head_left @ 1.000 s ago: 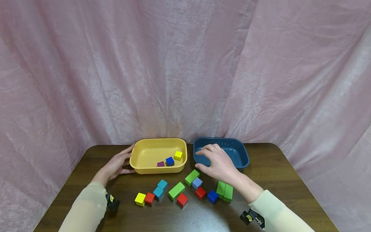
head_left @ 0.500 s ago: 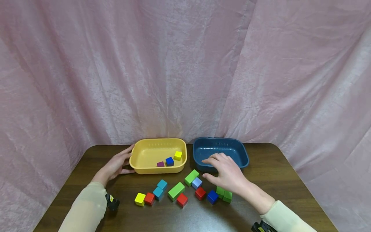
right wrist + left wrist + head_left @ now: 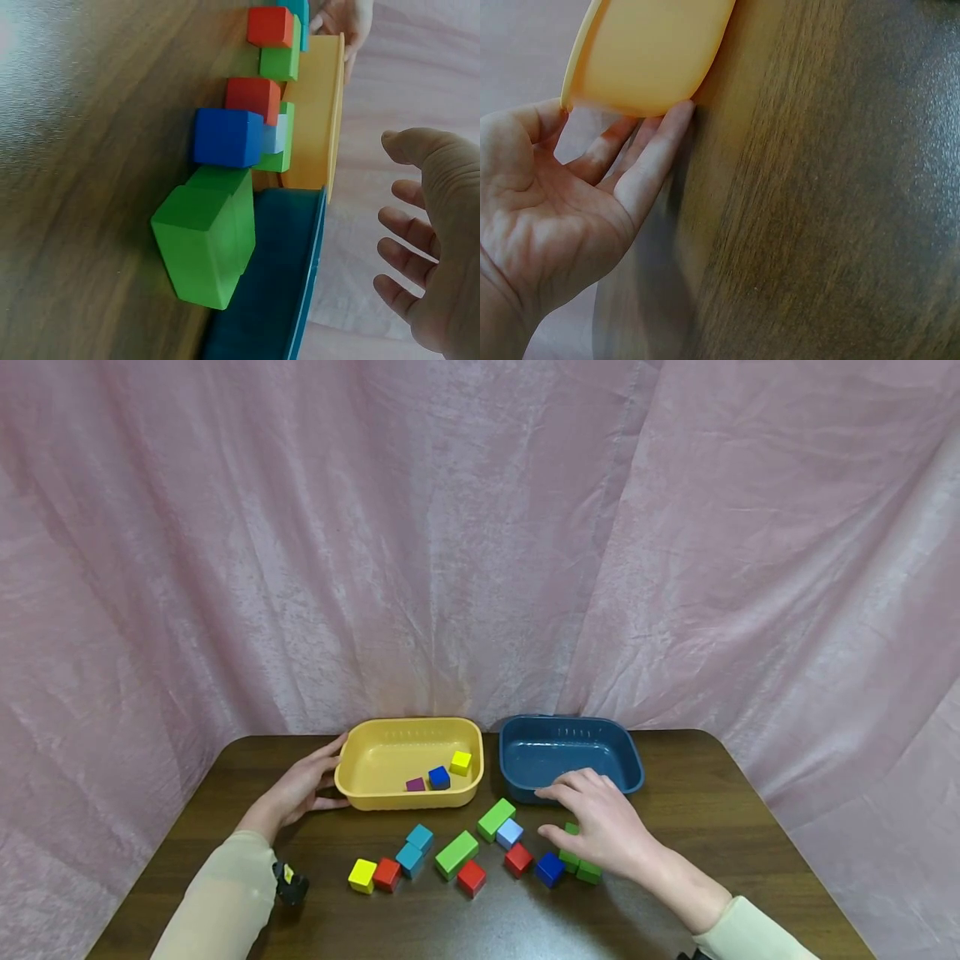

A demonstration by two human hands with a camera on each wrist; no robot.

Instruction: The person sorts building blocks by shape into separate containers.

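Head view, left of center: left hand [image 3: 300,785] on the left end of the yellow tub [image 3: 382,764], grip spread, thumb at the rim, fingers fairly straight against the end wall. Can't make out every fingertip from here; left wrist view cuts the tub off at the top. Lower right inside that tub: yellow block [image 3: 461,763], blue block [image 3: 439,778], purple block [image 3: 415,785], the last partly hidden by the front wall.

Right of center: right hand [image 3: 603,822], grip apart, thumb and fingers loosely bent, nothing held. It hides part of two green blocks [image 3: 588,870] and some of the blue tub's [image 3: 570,756] near rim. Right sleeve [image 3: 750,931] runs off lower right; the wrist camera [image 3: 693,955] is mostly cut off.

Lower middle of the desk [image 3: 337,935], left to right: yellow cube [image 3: 362,876], red cube [image 3: 387,874], teal pair [image 3: 410,860], long green block [image 3: 457,855], second red cube [image 3: 472,877], another green block [image 3: 496,819] beside a light-blue cube [image 3: 509,834], third red cube [image 3: 517,860], dark blue cube [image 3: 550,869]. Right wrist view: light-blue one partly covered, teal cropped up top.
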